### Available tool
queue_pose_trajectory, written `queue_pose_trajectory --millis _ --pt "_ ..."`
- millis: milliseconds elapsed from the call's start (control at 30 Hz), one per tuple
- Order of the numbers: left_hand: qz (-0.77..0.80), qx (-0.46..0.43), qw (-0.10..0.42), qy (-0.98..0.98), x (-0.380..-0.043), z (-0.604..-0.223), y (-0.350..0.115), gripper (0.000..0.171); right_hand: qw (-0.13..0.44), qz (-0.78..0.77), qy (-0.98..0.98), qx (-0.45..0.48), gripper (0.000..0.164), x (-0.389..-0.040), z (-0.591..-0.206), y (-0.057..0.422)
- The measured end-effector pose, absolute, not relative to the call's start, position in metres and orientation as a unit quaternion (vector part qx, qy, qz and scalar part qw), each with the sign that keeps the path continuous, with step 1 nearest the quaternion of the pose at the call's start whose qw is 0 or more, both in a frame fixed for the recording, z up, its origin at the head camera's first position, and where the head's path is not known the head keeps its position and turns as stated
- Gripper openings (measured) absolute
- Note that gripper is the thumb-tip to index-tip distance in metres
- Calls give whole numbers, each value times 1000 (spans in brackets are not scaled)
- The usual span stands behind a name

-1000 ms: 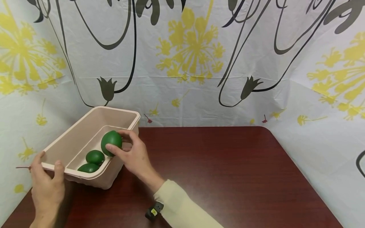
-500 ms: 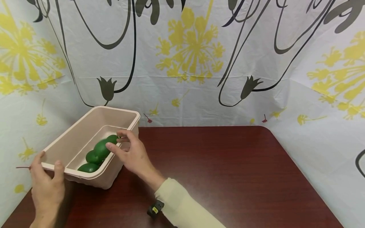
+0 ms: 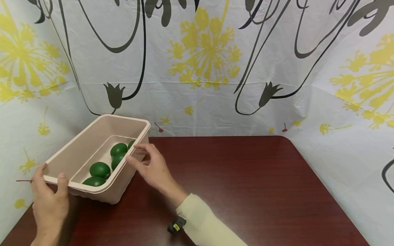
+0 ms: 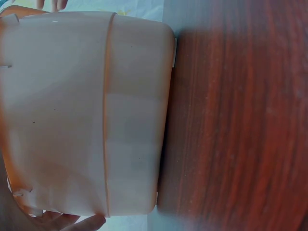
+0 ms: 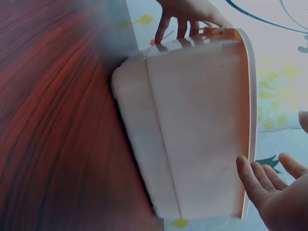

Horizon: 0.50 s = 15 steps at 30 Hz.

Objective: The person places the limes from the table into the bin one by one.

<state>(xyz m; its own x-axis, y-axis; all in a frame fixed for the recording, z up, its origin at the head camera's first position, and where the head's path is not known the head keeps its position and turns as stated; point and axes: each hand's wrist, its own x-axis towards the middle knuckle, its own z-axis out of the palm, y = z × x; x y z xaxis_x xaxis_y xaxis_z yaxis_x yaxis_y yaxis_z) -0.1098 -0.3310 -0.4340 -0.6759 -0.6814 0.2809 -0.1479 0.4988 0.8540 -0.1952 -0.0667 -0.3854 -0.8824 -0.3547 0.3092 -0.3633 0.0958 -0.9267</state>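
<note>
In the head view a beige plastic bin [image 3: 72,145] stands at the table's left, its open top facing up. Several smooth, dark green egg-shaped objects [image 3: 100,169] lie inside, along the right side. The left hand [image 3: 50,203] grips the bin's near-left corner, its thumb over the front rim; the right wrist view shows its fingers [image 5: 182,30] against the outer wall. The right hand [image 3: 155,169] is beside the right rim with nothing in it, fingers relaxed and slightly bent. Whether its fingertips touch the rim I cannot tell. The near wall partly hides the objects.
The dark red-brown wooden table [image 3: 240,191] extends to the right of the bin. A white cloth [image 3: 197,112] printed with yellow flowers and grey stems hangs behind and at both sides. A black device [image 3: 176,225] is strapped at the right wrist.
The right hand has let go of a green egg-shaped object, which dropped into the bin among the others. That hand has drawn back right to the rim. The left hand stays put.
</note>
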Motion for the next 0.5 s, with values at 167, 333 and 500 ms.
queue_pose_trajectory --millis 167,333,500 --pt "-430 265 305 -808 -109 -433 -330 69 6 625 -743 239 46 -197 -392 -54" --pt "-431 265 310 -805 -110 -433 -329 70 14 619 -752 225 42 -198 -396 -41" --pt "-433 268 316 -801 -111 -434 -327 71 33 599 -770 218 42 -198 -400 -26"
